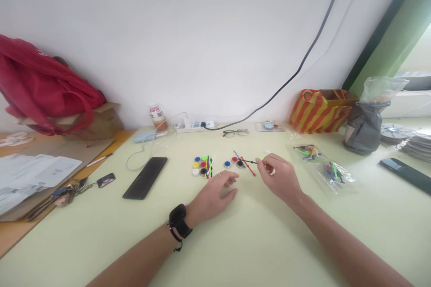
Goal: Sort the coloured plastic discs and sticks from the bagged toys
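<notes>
My right hand (279, 175) has its thumb and forefinger pinched on the end of a thin black plastic stick (249, 162), which points left. By the stick's tip lie a red stick (249, 168), a blue stick (236, 155) and small round pieces: a blue disc (227, 164), a red disc (235, 159) and a black disc (240, 164). My left hand (213, 195) rests just in front of them, fingers loosely curled, thumb apart, nothing visible in it. Beyond its knuckles sit several coloured discs, among them a yellow disc (195, 165), next to a bundle of coloured sticks (208, 166).
Two clear bags of coloured parts, a nearer bag (336, 175) and a farther bag (308, 151), lie right. Eyeglasses (235, 132) and a power strip (195, 126) are behind. A black phone (145, 178) and keys (69, 190) lie left. A striped bag (319, 112) stands back right.
</notes>
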Available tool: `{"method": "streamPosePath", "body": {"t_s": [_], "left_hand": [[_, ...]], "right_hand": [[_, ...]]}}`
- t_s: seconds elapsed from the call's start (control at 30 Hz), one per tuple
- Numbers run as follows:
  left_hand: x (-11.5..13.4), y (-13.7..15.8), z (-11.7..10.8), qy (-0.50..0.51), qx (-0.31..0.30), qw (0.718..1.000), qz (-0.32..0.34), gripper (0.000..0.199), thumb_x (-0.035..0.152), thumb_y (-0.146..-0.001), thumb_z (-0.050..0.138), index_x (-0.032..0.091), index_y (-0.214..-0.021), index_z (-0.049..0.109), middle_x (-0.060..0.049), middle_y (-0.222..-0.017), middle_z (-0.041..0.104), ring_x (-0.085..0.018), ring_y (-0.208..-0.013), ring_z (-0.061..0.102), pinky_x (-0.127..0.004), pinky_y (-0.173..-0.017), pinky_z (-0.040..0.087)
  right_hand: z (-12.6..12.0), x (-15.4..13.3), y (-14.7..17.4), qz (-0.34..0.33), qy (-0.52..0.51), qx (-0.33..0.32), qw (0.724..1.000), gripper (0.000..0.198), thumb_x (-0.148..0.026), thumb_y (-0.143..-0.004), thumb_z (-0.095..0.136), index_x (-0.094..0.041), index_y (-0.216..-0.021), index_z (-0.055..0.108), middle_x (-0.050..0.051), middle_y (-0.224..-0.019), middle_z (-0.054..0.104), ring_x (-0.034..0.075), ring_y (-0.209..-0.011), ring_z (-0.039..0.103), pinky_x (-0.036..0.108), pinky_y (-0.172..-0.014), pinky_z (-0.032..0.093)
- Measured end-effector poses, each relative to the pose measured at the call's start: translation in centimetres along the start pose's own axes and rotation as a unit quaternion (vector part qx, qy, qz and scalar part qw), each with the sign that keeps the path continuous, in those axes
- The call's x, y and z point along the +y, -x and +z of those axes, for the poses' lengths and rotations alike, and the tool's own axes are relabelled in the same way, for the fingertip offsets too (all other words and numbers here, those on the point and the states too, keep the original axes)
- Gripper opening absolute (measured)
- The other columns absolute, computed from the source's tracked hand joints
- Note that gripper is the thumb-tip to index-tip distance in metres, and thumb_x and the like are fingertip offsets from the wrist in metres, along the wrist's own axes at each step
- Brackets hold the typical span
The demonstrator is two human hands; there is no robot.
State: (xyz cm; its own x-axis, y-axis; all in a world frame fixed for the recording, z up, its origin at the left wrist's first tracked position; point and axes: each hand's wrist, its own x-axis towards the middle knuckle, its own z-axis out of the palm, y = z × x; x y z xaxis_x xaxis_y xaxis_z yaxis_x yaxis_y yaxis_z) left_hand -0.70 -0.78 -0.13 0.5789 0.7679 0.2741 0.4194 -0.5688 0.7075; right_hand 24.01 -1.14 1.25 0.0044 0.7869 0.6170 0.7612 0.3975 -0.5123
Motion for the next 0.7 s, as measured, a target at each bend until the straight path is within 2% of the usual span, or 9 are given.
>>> {"method": "streamPosePath", "body": {"t_s": [0.23, 0.37, 0.5, 0.6, 0.7], "left_hand": [[0.40, -0.10, -0.17, -0.014, -0.031, 0.999, 0.019, 0.027, 0.022, -0.096, 0.061, 0.024, -0.123, 0.063, -0.007, -0.120, 0.069, -0.024, -0.115, 0.065, -0.040, -0.102, 0.053], [0.40, -0.08, -0.14, -0.015, -0.031, 0.999, 0.016, 0.028, 0.021, -0.097, 0.061, 0.024, -0.124, 0.062, -0.007, -0.120, 0.069, -0.024, -0.114, 0.064, -0.040, -0.102, 0.052], [0.38, -0.03, -0.04, -0.012, -0.007, 1.000, -0.002, 0.031, 0.024, -0.097, 0.062, 0.025, -0.128, 0.060, -0.007, -0.123, 0.066, -0.022, -0.107, 0.064, -0.038, -0.097, 0.053], [0.37, -0.08, -0.06, -0.020, 0.012, 1.000, -0.011, 0.041, 0.029, -0.094, 0.067, 0.026, -0.134, 0.057, -0.008, -0.130, 0.062, -0.024, -0.110, 0.062, -0.039, -0.095, 0.054], [0.22, -0.26, -0.08, -0.028, 0.011, 1.000, -0.002, 0.023, 0.030, -0.093, 0.069, 0.024, -0.115, 0.067, -0.008, -0.124, 0.063, -0.025, -0.114, 0.061, -0.041, -0.101, 0.051]], "right_hand": [[0.18, 0.28, -0.05, 0.012, 0.011, -0.050, 0.999, 0.044, -0.043, -0.104, 0.046, -0.023, -0.065, 0.047, 0.004, -0.068, 0.058, 0.015, -0.060, 0.052, 0.031, -0.062, 0.040], [0.32, 0.22, -0.05, 0.005, 0.025, -0.059, 0.998, 0.046, -0.042, -0.103, 0.046, -0.023, -0.062, 0.041, 0.002, -0.064, 0.055, 0.015, -0.057, 0.046, 0.031, -0.060, 0.035], [0.42, 0.24, 0.09, -0.018, -0.002, -0.085, 0.996, 0.050, -0.039, -0.103, 0.046, -0.022, -0.058, 0.031, -0.001, -0.055, 0.043, 0.013, -0.052, 0.034, 0.032, -0.056, 0.028], [0.59, 0.08, 0.32, -0.024, -0.055, -0.136, 0.989, 0.052, -0.037, -0.101, 0.050, -0.021, -0.059, 0.024, -0.004, -0.053, 0.030, 0.011, -0.051, 0.026, 0.032, -0.054, 0.023], [0.72, -0.12, 0.36, 0.004, -0.114, -0.182, 0.977, 0.054, -0.037, -0.099, 0.053, -0.021, -0.061, 0.019, -0.006, -0.055, 0.021, 0.010, -0.051, 0.020, 0.031, -0.052, 0.020]]}}
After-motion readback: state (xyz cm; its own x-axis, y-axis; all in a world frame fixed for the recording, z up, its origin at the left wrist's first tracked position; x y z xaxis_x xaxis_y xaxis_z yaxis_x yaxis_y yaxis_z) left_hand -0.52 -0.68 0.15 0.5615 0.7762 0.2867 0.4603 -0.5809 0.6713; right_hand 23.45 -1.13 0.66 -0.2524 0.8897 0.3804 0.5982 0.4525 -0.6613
